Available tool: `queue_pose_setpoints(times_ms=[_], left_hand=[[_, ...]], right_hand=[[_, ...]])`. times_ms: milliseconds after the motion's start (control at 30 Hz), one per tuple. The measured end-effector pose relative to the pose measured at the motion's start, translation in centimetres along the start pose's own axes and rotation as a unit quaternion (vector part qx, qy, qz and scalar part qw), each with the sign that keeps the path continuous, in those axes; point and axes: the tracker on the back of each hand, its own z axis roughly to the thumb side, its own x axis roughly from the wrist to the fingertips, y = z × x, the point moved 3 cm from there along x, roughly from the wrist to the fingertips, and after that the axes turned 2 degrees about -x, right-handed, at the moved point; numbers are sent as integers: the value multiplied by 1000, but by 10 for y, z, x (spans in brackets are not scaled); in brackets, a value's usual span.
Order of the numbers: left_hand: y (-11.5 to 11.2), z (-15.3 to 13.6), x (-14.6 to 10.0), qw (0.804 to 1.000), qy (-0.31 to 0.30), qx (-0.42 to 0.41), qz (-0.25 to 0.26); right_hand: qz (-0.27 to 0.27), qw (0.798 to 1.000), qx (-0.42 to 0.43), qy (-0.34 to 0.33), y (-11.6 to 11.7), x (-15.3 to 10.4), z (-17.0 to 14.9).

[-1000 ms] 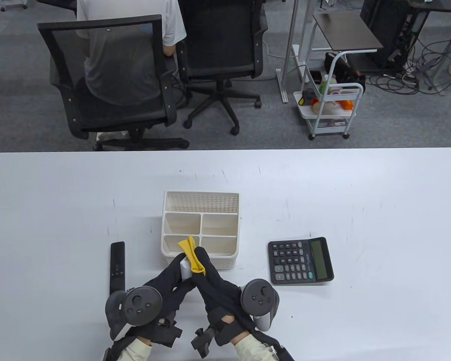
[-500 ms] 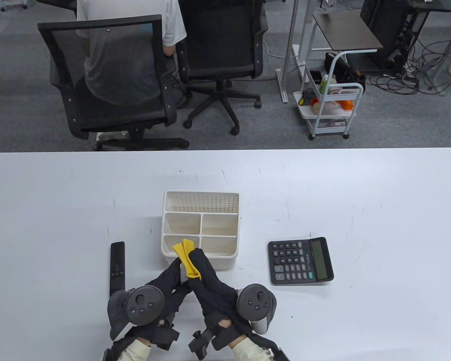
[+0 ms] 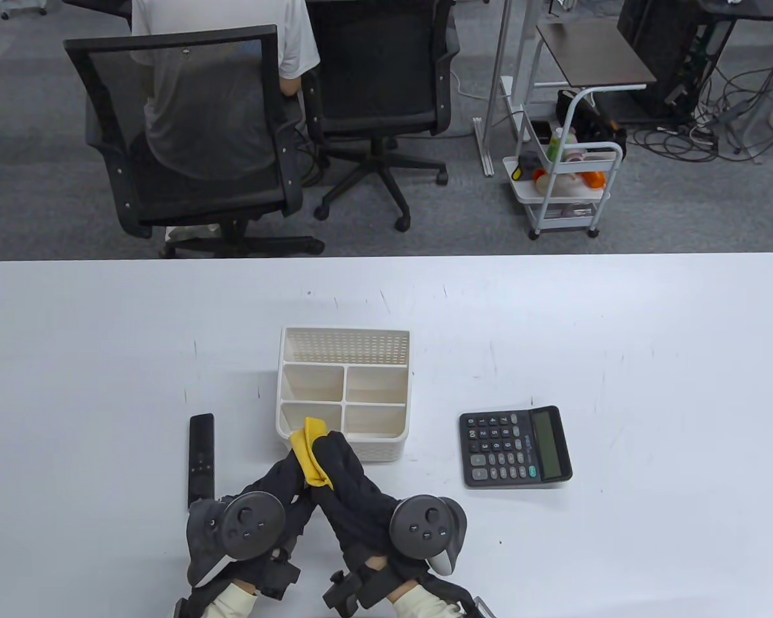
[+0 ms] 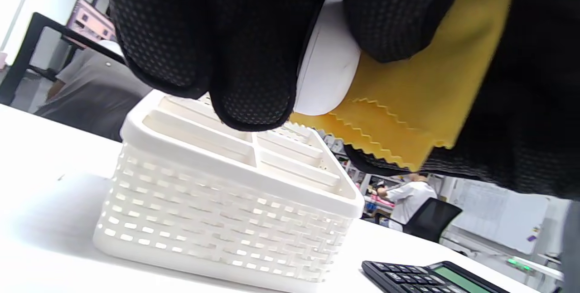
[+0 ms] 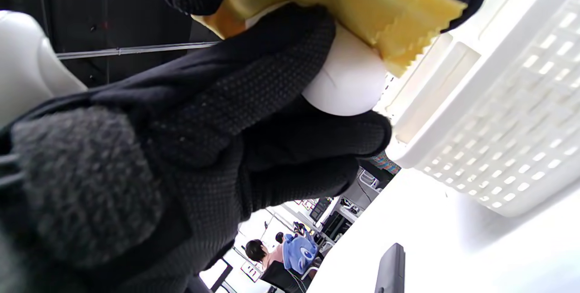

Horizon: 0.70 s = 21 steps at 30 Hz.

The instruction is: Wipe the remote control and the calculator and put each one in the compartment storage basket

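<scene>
White remote — rounded end toward basket — in left hand.

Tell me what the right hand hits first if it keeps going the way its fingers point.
Probably the near rim of the storage basket. The right hand, with the yellow cloth, points up-left at the basket's front-left compartment; its height over the rim is unclear.

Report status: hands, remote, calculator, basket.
Left hand holds white remote; right hand wipes it with yellow cloth. Black remote, calculator on table. Basket empty, unobstructed.
</scene>
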Motion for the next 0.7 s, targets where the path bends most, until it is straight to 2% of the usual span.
queue_pose_setpoints(times_ms=[133, 267, 367, 533, 700], left_hand=[[1, 2, 1, 999, 0, -32, 5], [2, -7, 2, 998, 29, -56, 5], [2, -14, 2, 998, 37, -42, 8], [4, -8, 0, 999, 18, -24, 12], [7, -4, 0, 998, 20, -57, 13]], right_hand=[[-7, 999, 37, 18, -5, 1, -6], [5, 1000, -5, -6, 1, 0, 1], [28, 999, -21, -19, 7, -1, 8], [12, 1000, -6, -16, 5, -1, 6], [0, 999, 49, 14, -1, 0, -4]])
